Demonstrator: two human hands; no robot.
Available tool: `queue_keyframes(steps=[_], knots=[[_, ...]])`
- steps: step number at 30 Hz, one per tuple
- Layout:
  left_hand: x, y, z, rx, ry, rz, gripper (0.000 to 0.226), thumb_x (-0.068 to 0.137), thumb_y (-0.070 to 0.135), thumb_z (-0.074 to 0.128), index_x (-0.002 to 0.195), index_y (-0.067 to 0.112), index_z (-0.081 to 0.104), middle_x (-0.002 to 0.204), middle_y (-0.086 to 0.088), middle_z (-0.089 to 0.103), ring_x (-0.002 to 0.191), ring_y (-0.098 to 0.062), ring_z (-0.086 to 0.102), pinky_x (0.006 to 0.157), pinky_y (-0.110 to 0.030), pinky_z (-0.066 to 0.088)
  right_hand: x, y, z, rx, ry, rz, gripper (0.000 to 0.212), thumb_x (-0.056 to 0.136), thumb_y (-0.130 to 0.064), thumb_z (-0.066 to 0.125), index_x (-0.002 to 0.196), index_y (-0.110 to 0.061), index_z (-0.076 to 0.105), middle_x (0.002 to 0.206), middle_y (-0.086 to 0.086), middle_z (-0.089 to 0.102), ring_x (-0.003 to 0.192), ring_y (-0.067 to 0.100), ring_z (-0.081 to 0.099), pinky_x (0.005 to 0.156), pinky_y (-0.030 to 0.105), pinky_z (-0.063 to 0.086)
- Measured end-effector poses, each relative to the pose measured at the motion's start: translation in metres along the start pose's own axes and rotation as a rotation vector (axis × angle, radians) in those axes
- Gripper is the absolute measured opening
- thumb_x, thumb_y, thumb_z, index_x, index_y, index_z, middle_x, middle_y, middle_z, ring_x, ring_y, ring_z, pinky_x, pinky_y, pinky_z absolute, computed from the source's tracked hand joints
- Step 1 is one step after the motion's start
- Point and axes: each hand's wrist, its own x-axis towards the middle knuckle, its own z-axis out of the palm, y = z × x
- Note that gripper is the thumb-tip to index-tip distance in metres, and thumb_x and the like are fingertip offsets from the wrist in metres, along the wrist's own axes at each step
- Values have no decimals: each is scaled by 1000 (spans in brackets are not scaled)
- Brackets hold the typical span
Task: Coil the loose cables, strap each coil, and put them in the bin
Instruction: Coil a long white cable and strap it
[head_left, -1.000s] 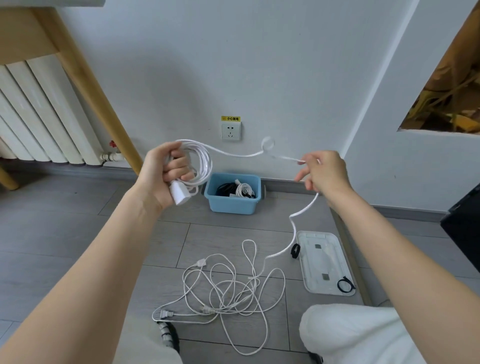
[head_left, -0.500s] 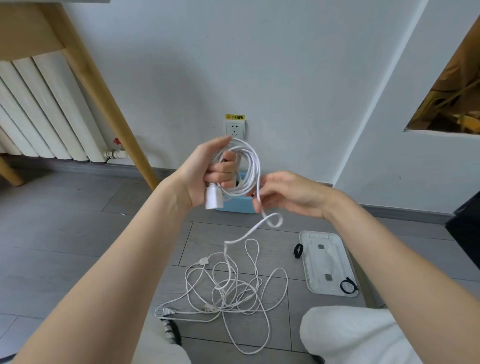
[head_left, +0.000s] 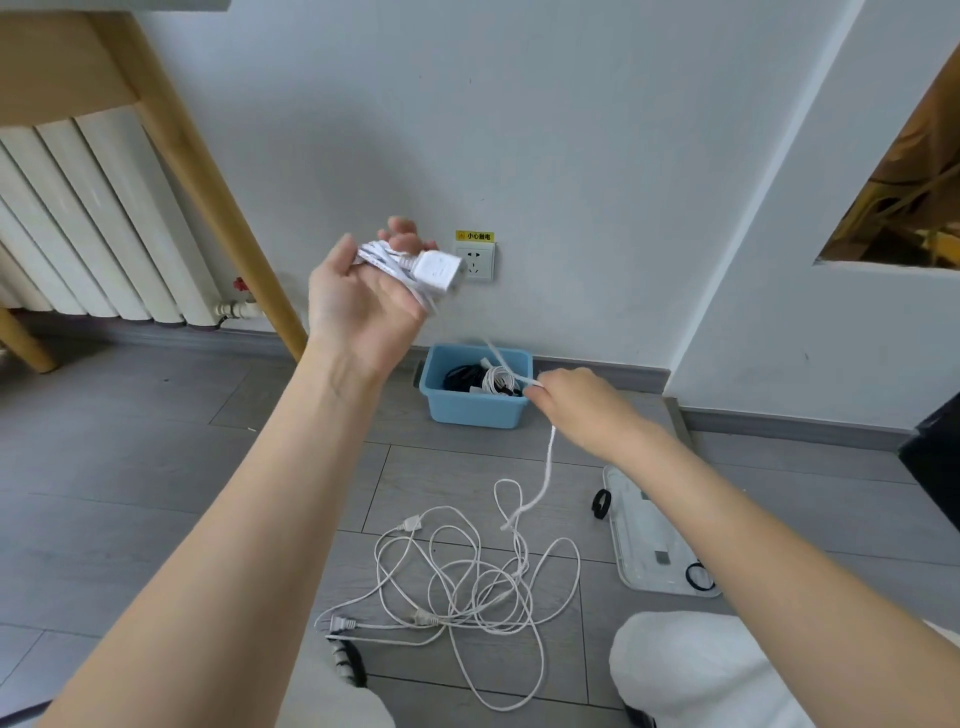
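White cable coil (head_left: 387, 265) sits gripped in the raised left hand (head_left: 363, 301). Right hand (head_left: 576, 405), at four o'clock from it, pinches the trailing cable (head_left: 545, 467). Each new loop should probably match the coil's size, untwisted.

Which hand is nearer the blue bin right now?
Right. The right hand pinches the white cable beside the blue bin's right rim. The left hand holds the coil raised well above the bin, to its left.
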Motion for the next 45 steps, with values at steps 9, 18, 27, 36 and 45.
queue_keyframes(steps=[9, 18, 27, 36, 45], knots=[[11, -13, -13, 827, 373, 245, 32, 105, 30, 20, 85, 15, 40, 100, -7, 65, 98, -25, 64, 92, -43, 45, -10, -25, -25, 449, 129, -336, 18, 92, -15, 53, 84, -18, 69, 48, -14, 50, 46, 3, 44, 52, 18, 35], [-4, -35, -30, 1275, -44, -694, 58, 91, 64, 22, 81, 11, 44, 62, -8, 57, 53, -19, 57, 79, -29, 42, -14, 8, -66, 930, 297, -184, 25, 80, -21, 71, 59, -10, 63, 38, -13, 30, 38, 5, 20, 39, 11, 21], [-14, -56, -11, 886, -310, -778, 37, 92, 47, 34, 73, 15, 40, 46, 11, 19, 33, -3, 17, 56, -17, 43, -6, 19, -38, 854, 178, 66, 40, 89, -42, 57, 64, -11, 50, 46, -3, 30, 36, 9, 26, 36, 17, 23], [-1, -39, -5, 429, 71, -165, 38, 96, 45, 39, 91, 8, 43, 72, 4, 50, 60, -3, 47, 62, -21, 46, -12, -6, -13, 404, -4, -21, 51, 101, -28, 32, 51, -17, 33, 51, 5, 44, 53, 24, 41, 64, 32, 47], [10, -27, -37, 1284, 251, -319, 71, 87, 70, 30, 111, 4, 44, 88, -15, 50, 68, -17, 50, 56, -23, 50, -14, -20, -46, 296, 230, -314, 55, 92, -34, 54, 47, -17, 28, 40, -3, 20, 43, 13, 22, 48, 26, 18]])
